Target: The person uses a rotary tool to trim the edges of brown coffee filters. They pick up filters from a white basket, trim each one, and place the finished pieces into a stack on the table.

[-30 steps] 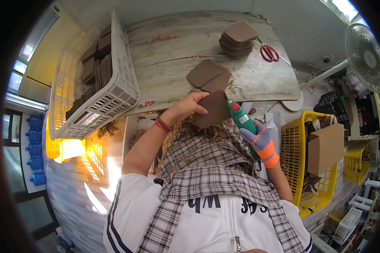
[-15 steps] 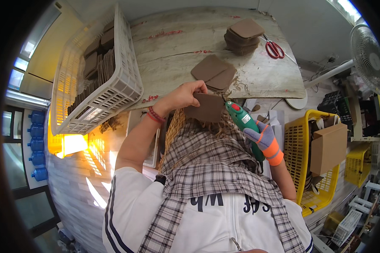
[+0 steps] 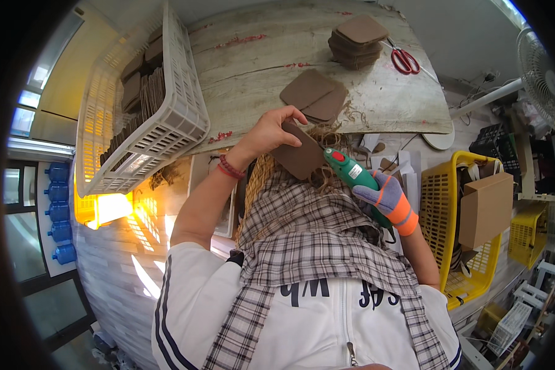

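Note:
Pinched between the thumb and fingers of my bare left hand (image 3: 271, 132) is a thin brown square pad (image 3: 301, 159) with rounded corners, tilted above my lap. My right hand (image 3: 385, 200), in a grey-purple and orange glove, grips a green handheld power tool (image 3: 354, 173) with a red button. The tool's front end is at the pad's right edge; whether they touch I cannot tell. Brown stringy trimmings (image 3: 319, 180) hang around that edge. Just beyond my left hand, a few similar brown pads (image 3: 311, 92) lie overlapping on the worn table (image 3: 246, 68).
A taller stack of brown pads (image 3: 357, 46) stands farther back beside red-handled scissors (image 3: 404, 61). At left, a white plastic crate (image 3: 188, 105) holds many pads. To the right are a yellow basket (image 3: 431, 213) with a cardboard box (image 3: 486, 209), and a white fan (image 3: 539, 74).
The brown pad has turned in my left hand, its right side dipping lower. The green tool has shifted slightly left, its front end closer against the pad's edge.

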Motion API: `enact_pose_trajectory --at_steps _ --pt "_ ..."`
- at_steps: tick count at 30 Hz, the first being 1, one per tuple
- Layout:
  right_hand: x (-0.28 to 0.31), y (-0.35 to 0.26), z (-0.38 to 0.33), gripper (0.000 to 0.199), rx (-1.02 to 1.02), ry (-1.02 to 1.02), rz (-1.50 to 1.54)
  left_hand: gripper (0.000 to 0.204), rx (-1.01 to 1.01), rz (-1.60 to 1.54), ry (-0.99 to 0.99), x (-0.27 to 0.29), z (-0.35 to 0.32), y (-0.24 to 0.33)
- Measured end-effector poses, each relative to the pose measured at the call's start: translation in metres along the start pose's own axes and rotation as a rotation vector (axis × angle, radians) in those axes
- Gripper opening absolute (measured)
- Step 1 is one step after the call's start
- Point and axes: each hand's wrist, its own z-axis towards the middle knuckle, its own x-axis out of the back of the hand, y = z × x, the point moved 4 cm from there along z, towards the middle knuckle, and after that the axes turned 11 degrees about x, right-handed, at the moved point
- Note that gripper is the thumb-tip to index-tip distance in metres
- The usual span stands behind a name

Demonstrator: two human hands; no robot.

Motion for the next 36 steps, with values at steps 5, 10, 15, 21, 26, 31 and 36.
enact_pose_trajectory --at_steps 5,10,15,21,26,31,36 --pt "-0.002 -0.001 0.004 0.039 0.007 -0.021 -0.042 0.053 -0.032 0.054 -0.052 -0.013 0.001 -0.005" --pt "-0.006 -0.001 0.018 0.04 0.003 -0.048 0.007 0.07 0.01 0.029 -0.168 -0.025 -0.002 0.003" --pt "-0.014 0.001 0.031 0.041 0.088 -0.043 0.036 0.079 -0.002 -0.034 -0.18 -0.024 0.003 -0.008" --pt "-0.009 0.001 0.02 0.041 0.017 0.003 0.017 0.073 0.022 -0.175 -0.012 0.011 0.003 -0.018" --pt "-0.016 -0.009 0.021 0.04 0.028 0.012 -0.025 0.066 0.035 -0.305 0.079 0.009 -0.003 -0.019" --pt "-0.017 -0.005 0.024 0.039 -0.011 0.001 0.02 0.065 0.032 -0.256 0.074 0.002 -0.002 -0.018" --pt "-0.02 -0.012 0.027 0.042 0.004 -0.008 0.051 0.067 0.036 -0.27 0.034 -0.004 0.001 -0.017"
